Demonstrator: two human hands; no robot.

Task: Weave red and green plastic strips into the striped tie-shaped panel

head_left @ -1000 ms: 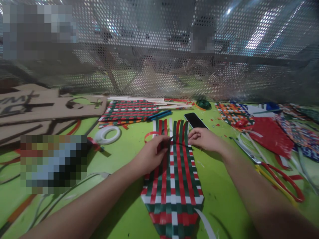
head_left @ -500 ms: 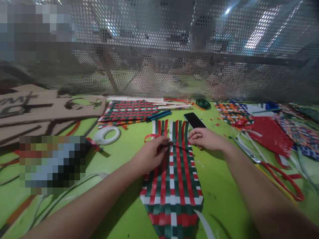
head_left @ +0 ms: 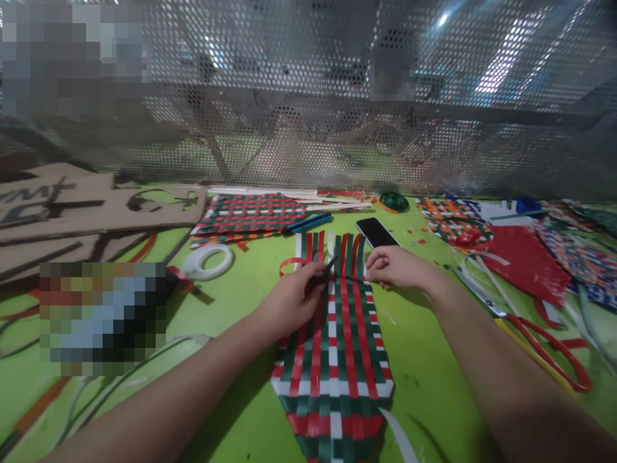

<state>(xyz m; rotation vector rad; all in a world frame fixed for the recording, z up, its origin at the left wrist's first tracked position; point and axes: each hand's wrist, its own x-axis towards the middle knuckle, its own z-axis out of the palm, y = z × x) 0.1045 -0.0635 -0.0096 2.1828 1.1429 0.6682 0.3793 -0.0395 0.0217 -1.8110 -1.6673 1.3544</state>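
A woven piece of red, green and white strips (head_left: 332, 341) lies lengthwise in front of me, its near end tapered. Loose upright strips (head_left: 343, 254) fan out at its far end. My left hand (head_left: 292, 297) rests over the left far part, thumb and fingers pinched on a dark green strip (head_left: 332, 262) whose tip sticks up beside the fingertips. My right hand (head_left: 393, 267) is at the right far edge, fingers closed by the outermost strip; what lies between them is hidden. A red strip loop (head_left: 290, 263) pokes out left of the weave.
A phone (head_left: 376, 233) lies beyond my right hand. White tape roll (head_left: 208, 261), cardboard cutouts (head_left: 96, 209) and another woven sheet (head_left: 250, 215) are left and behind. Red-handled scissors (head_left: 544, 341) and a red woven piece (head_left: 530, 263) lie right. A perforated metal screen (head_left: 308, 128) stands behind.
The dark green strip's tip has risen at my left fingertips, where it lay flatter across the weave before. Both hands stay almost in place.
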